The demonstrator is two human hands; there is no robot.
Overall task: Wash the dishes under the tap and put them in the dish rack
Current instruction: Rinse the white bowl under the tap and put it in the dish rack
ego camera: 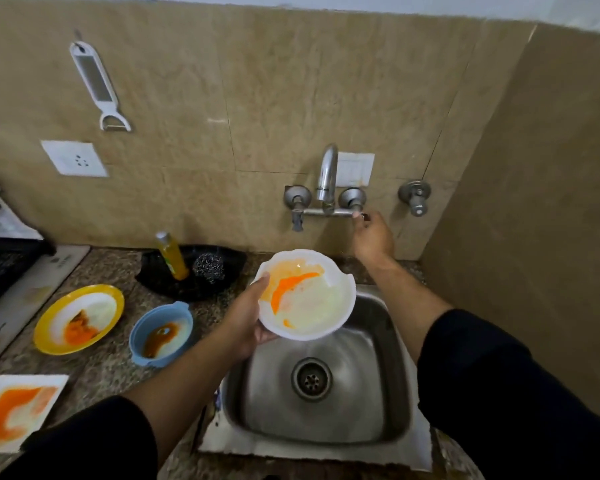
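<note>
My left hand [245, 318] grips a white bowl [312, 306] smeared with orange sauce and holds it tilted over the steel sink [388, 403], below the tap spout [327, 174]. My right hand [373, 235] reaches up to the tap's right valve handle [357, 214], fingers closed around it. No water stream is visible. On the counter to the left lie a yellow-rimmed plate [49, 327] with orange and brown residue, a blue bowl [142, 327] with brown sauce, and a white square plate [18, 407] smeared orange.
A black tray [229, 261] behind the sink holds a yellow soap bottle [172, 254] and a steel scrubber [208, 268]. A dark rack and stove [7, 268] sit at far left. A white peeler [96, 84] hangs on the tiled wall. A side wall [534, 202] closes the right.
</note>
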